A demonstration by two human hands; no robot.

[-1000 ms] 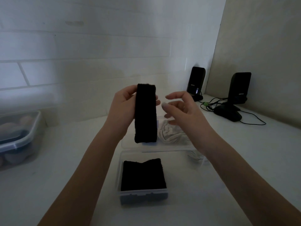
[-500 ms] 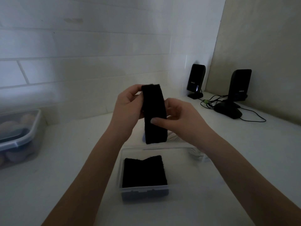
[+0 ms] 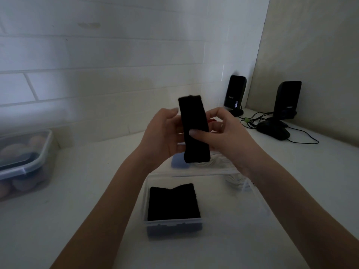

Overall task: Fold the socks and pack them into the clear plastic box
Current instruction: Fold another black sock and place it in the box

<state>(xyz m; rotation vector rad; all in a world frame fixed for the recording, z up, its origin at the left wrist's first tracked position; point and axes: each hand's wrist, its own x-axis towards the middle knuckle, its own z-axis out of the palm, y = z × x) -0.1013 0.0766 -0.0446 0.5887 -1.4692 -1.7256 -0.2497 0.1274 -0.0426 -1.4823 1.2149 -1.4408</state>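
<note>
Pinched upright between both hands: black sock [image 3: 194, 131], right hand [image 3: 223, 133] with thumb laid across its front and fingers curled behind, left hand [image 3: 163, 136] cupping the left edge, fingers wrapped behind the fabric. Held raised, probably to square up the strip before the next fold. Head view only: hanging just above the far rim of the clear plastic box [image 3: 252, 193], lower end near a blue-tinted lid [image 3: 179, 163]. Already packed in the box's left half: folded black sock [image 3: 172, 202], right half bare. Pale crumpled socks [image 3: 219, 162] lying just behind the box, partly hidden by the right wrist. Off left, another lidded container [image 3: 27, 162]; far right, two speakers [image 3: 235, 92] with cables.
</note>
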